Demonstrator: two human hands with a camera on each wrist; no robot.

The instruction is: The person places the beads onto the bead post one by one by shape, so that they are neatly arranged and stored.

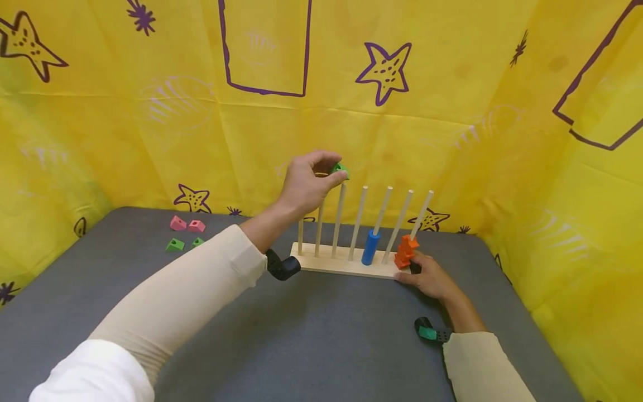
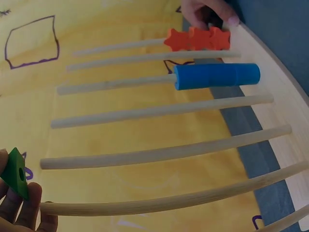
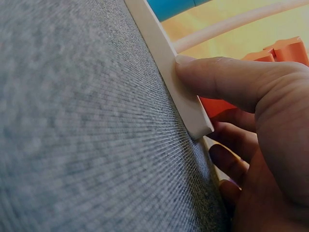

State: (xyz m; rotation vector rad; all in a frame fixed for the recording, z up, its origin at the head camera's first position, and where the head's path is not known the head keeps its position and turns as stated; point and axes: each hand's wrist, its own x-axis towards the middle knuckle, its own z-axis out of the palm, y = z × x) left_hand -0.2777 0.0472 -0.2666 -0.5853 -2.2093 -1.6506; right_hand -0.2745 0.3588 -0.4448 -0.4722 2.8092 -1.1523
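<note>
In the head view my left hand pinches a green triangular block just above the top of a wooden peg. The left wrist view shows a hole in the face of this green block, which is apart from the peg tips. My right hand holds the right end of the wooden peg base, its thumb on the base's front edge. Orange star-shaped blocks are stacked on the rightmost peg, beside that hand. A blue cylinder stack sits on another peg.
On the dark grey table, at the back left, lie two pink blocks and two green triangular blocks, one partly hidden by my left arm. A yellow patterned cloth hangs behind and at both sides.
</note>
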